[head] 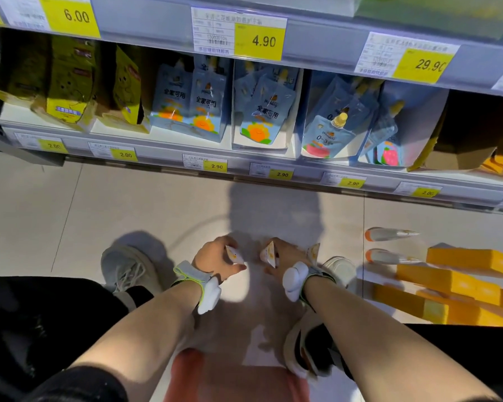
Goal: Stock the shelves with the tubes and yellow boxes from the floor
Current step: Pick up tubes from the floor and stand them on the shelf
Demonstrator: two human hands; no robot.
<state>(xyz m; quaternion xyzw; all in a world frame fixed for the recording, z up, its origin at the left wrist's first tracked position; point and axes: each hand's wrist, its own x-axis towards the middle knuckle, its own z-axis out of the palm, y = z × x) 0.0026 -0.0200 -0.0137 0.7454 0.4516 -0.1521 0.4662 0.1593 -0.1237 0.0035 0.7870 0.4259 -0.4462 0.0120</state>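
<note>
My left hand (215,261) is low over the floor, closed around a small white tube (235,255) with an orange print. My right hand (285,259) grips another white tube (269,253); a third tube (313,252) shows just behind its wrist. Two grey tubes with orange caps (389,234) (386,256) lie on the floor to the right. Several yellow boxes (453,281) lie in a loose pile at the far right of the floor. The lower shelf (169,134) stands in front of me.
The lower shelf holds yellow-green packs (67,82) at left, blue spouted pouches (192,103) in the middle and an open brown carton (459,140) at right. Price tags line the shelf edges. My shoes (131,268) stand on the tiled floor beside my hands.
</note>
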